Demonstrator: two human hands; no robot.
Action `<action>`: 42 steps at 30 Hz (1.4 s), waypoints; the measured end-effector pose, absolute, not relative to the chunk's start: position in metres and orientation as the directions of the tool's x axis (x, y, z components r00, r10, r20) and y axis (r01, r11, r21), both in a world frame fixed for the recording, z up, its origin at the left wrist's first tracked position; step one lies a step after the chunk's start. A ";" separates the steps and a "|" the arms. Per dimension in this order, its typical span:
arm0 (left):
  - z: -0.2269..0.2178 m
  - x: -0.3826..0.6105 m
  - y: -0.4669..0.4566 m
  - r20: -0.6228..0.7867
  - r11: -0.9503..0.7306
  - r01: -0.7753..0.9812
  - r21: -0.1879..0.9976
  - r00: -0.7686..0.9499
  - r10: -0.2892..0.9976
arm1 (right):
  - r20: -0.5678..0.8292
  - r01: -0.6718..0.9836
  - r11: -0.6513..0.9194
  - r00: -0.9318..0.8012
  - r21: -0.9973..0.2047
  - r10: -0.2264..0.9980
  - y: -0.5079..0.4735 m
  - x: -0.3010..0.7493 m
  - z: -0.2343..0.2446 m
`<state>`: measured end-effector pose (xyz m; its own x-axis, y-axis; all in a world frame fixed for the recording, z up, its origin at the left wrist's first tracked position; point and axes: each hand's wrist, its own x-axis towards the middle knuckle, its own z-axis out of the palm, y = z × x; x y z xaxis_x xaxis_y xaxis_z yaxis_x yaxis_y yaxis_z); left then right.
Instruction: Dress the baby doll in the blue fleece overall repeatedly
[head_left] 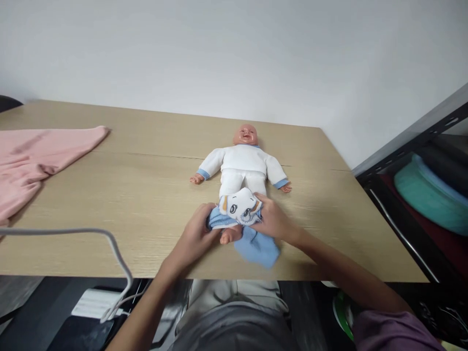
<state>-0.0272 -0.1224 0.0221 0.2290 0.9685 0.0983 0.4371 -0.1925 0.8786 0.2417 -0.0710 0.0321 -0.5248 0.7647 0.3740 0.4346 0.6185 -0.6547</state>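
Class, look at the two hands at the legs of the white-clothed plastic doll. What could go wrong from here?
The blue-and-white cloth with a printed cartoon face, gripped by the left hand and the right hand, could snag on the bare plastic foot poking out beneath it.
The white-clothed plastic doll lies with its legs toward the near edge of the pale wooden table, so a tug might slide it off.

no legible words, labels, brands or numbers, pale marks (pixel 426 313) at lower right too unclear to read
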 end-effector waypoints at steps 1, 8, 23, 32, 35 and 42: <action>0.025 -0.032 -0.118 0.094 -0.206 0.432 0.878 0.265 0.960 | 0.357 0.417 0.610 -0.539 -0.674 0.763 -0.065 0.245 0.031; 0.035 -0.052 -0.082 0.082 -0.310 0.430 0.848 0.472 0.878 | 0.223 0.407 0.520 -0.585 -0.751 0.780 -0.030 0.257 0.030; 0.057 -0.063 -0.041 0.147 -0.391 0.484 0.783 0.467 0.872 | 0.103 0.209 0.210 -0.429 -0.955 0.898 -0.043 0.291 0.023; 0.091 -0.062 -0.006 -0.023 -0.317 0.593 0.740 0.493 0.870 | -0.028 0.267 0.169 -0.602 -0.949 0.798 -0.038 0.303 0.025; 0.107 -0.042 0.002 0.036 -0.417 0.623 0.662 0.529 0.848 | 0.037 0.184 0.162 -0.542 -0.969 0.839 -0.040 0.302 0.023; 0.129 0.020 0.030 -0.221 -0.462 0.459 0.759 0.849 0.480 | 0.124 0.047 0.158 -0.417 -0.986 0.901 -0.044 0.287 0.018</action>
<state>0.0203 0.0303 0.1290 0.8487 0.4803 -0.2213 0.4593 -0.4622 0.7586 0.2867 -0.0438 0.0179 -0.4167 0.9005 0.1242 0.0469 0.1577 -0.9864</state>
